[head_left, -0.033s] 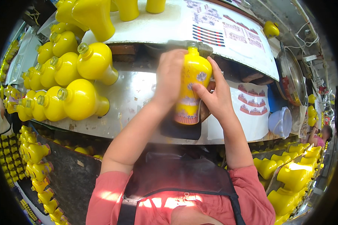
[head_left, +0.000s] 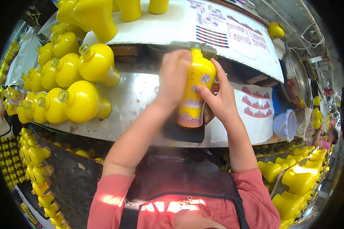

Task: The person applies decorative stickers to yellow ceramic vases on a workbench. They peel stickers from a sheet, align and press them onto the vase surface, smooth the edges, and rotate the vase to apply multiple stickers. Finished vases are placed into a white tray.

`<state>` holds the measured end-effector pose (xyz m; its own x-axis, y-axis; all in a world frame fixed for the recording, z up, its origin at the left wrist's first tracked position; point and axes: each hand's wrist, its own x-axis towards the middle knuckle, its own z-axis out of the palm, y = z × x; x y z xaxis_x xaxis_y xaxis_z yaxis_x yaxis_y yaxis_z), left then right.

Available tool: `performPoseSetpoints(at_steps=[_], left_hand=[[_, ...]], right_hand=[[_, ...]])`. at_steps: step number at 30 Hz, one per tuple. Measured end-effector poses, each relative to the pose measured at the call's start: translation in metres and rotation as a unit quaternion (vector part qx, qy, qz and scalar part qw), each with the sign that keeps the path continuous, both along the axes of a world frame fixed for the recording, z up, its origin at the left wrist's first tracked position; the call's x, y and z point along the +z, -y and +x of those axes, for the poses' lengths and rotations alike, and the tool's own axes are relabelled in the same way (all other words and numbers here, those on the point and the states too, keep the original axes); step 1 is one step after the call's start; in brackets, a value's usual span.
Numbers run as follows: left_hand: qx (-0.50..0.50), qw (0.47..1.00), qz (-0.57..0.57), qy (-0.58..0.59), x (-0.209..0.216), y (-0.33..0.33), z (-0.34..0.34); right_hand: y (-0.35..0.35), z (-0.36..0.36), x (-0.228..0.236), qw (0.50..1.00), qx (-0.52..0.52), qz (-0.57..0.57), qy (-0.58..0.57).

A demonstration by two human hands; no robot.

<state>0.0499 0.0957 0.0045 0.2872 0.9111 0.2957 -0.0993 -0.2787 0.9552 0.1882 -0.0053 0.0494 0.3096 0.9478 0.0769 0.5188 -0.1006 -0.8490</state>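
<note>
A glossy yellow bottle [head_left: 198,82] with a clear glass neck leans over the metal bench in front of me. It bears purple flower decals and a patterned band near its base. My right hand [head_left: 219,93] grips it from the right, thumb across the front and fingers along the side and behind. Against its left side is my left hand [head_left: 172,78], smeared by motion, so its finger positions are unclear. Beneath the bottle's base lies a dark pad [head_left: 185,135]. A sheet of red-and-purple curved decals [head_left: 257,101] lies to the right.
More yellow bottles [head_left: 82,101] lie in rows on the left of the metal bench [head_left: 135,110]. A raised white board [head_left: 168,30] behind carries decal sheets [head_left: 212,36] and standing bottles. At right are a small whitish bucket [head_left: 284,124], a round metal pan [head_left: 297,78] and racked bottles [head_left: 296,179].
My left hand shifts very slightly beside the bottle, still blurred. The bottle and my right hand stay in place.
</note>
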Motion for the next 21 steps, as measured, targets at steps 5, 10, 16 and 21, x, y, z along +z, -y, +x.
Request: performPoseSetpoints(at_steps=[5,10,16,21], left_hand=[[0.047,0.998,0.028,-0.014,0.008,0.001,0.006],[0.038,0.999,0.024,-0.022,0.007,0.001,0.004],[0.02,0.999,0.007,-0.026,0.004,0.001,0.001],[-0.008,0.997,-0.058,0.041,0.005,0.002,0.002]], right_hand=[[0.0,0.001,-0.003,1.0,0.003,0.016,-0.023],[0.001,0.003,-0.005,1.0,0.003,0.016,-0.004],[0.001,0.001,-0.003,1.0,-0.003,0.001,0.022],[0.0,0.001,0.01,1.0,0.006,-0.018,0.023]])
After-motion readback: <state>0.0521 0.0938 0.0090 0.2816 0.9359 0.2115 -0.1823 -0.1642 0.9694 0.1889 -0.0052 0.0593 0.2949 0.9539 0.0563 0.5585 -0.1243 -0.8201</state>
